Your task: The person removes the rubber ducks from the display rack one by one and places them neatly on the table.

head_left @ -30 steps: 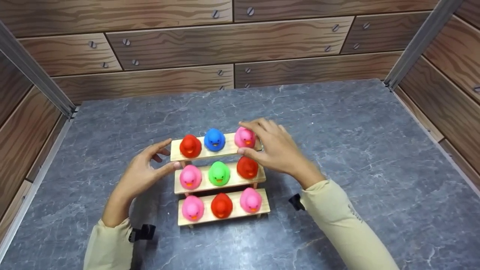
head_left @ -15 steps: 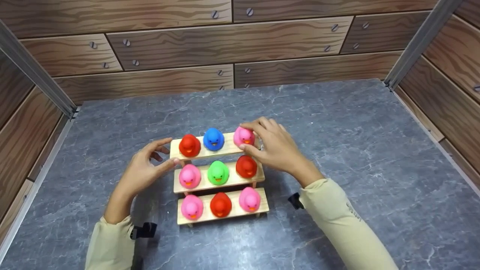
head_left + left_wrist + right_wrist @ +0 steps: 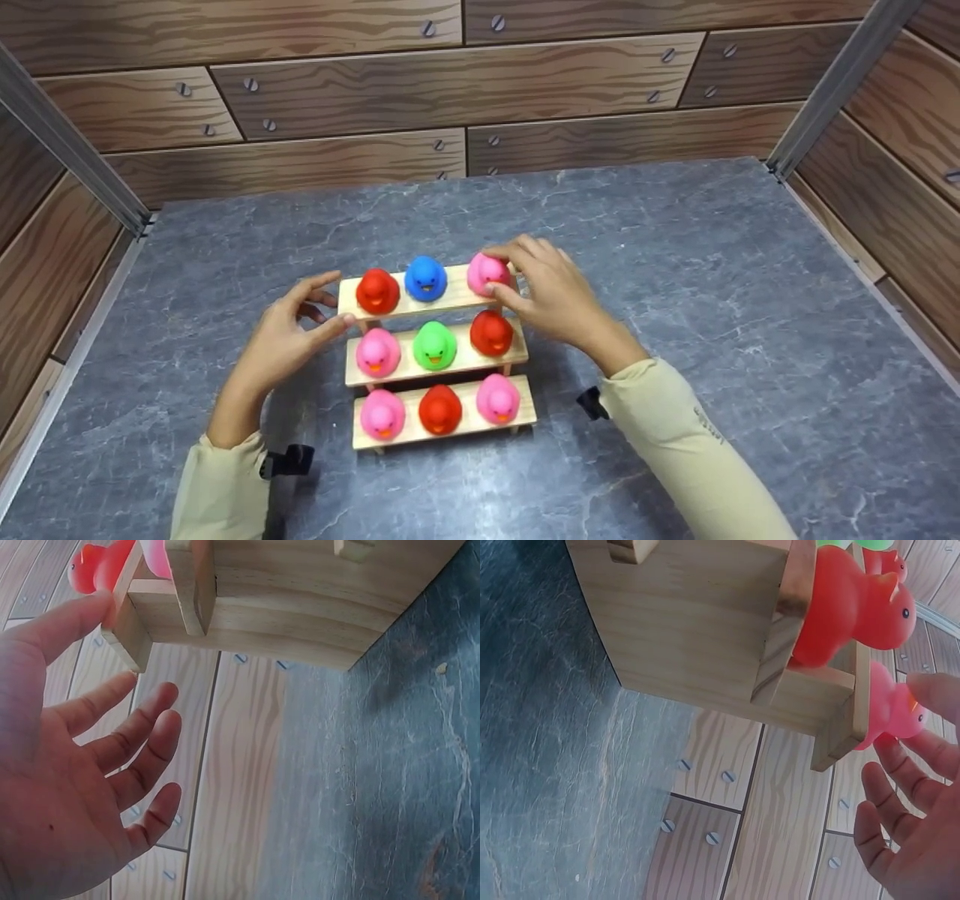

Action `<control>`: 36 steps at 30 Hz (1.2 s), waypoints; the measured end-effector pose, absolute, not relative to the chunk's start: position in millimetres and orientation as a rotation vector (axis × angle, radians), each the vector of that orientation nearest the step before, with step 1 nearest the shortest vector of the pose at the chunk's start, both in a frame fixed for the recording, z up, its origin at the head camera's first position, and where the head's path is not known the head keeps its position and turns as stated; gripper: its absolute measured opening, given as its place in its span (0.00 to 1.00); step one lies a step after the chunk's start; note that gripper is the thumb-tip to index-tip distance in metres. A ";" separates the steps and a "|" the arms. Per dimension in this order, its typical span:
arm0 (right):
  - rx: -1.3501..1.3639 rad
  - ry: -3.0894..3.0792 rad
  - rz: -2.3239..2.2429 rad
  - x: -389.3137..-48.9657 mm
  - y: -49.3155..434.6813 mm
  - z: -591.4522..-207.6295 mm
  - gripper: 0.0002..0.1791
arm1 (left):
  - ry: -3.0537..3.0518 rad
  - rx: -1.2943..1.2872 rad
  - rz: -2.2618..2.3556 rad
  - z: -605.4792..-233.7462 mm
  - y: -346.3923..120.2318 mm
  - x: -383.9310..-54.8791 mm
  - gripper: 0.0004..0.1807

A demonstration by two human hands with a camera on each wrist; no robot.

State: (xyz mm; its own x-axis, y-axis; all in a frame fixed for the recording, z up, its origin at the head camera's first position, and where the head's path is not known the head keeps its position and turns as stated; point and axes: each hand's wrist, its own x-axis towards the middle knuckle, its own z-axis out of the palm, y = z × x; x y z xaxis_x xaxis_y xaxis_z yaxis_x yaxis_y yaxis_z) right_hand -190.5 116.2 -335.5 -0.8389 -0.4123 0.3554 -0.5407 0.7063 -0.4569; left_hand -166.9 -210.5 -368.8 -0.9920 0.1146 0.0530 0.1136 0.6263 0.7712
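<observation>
A three-tier wooden stand (image 3: 463, 297) holds several rubber ducks, three to a step. On the top step sit a red duck (image 3: 377, 291), a blue duck (image 3: 425, 278) and a pink duck (image 3: 487, 274). My right hand (image 3: 559, 296) pinches that pink duck at the right end, thumb at its front and index finger behind; the right wrist view shows the other fingers loosely bent below. My left hand (image 3: 289, 334) is at the top step's left end, thumb and index fingertips right at its edges, the remaining fingers spread and holding nothing (image 3: 142, 742).
The middle step carries a pink duck (image 3: 378, 352), a green duck (image 3: 434, 345) and a red duck (image 3: 491, 333). Pink, red and pink ducks fill the bottom step (image 3: 469, 435). Under the stand lies a grey marbled tabletop (image 3: 675, 240), bounded by wood-patterned walls (image 3: 450, 90).
My right thumb has slid up onto the front of the top pink duck. My left fingertips have shifted slightly at the step's end. The ducks keep their places on the stand.
</observation>
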 end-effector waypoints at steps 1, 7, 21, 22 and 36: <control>0.760 -2.676 0.832 -190.4 117.4 -335.8 0.22 | 2.829 0.204 1.350 -368.7 -210.3 -166.7 0.35; 0.750 -2.600 0.882 -190.9 128.6 -339.2 0.20 | 2.795 0.250 1.410 -368.7 -209.4 -165.3 0.31; 0.693 -2.572 0.943 -191.0 156.6 -341.2 0.21 | 2.621 0.162 1.635 -372.5 -206.7 -165.5 0.31; 0.682 -2.572 0.947 -190.6 158.8 -341.7 0.21 | 2.615 0.156 1.635 -372.5 -206.2 -165.5 0.32; 0.496 -2.673 0.959 -192.2 190.9 -358.6 0.22 | 2.536 0.101 1.687 -370.4 -205.2 -164.1 0.33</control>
State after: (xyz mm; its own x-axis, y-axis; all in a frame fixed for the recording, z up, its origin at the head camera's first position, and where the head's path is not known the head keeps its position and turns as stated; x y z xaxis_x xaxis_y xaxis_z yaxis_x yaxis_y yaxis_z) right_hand -192.2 190.9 -358.6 -0.9086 -0.2284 0.3496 -0.3985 0.7245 -0.5624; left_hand -164.1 -205.2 -370.4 -0.9934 0.1072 -0.0414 0.0032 0.3862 0.9224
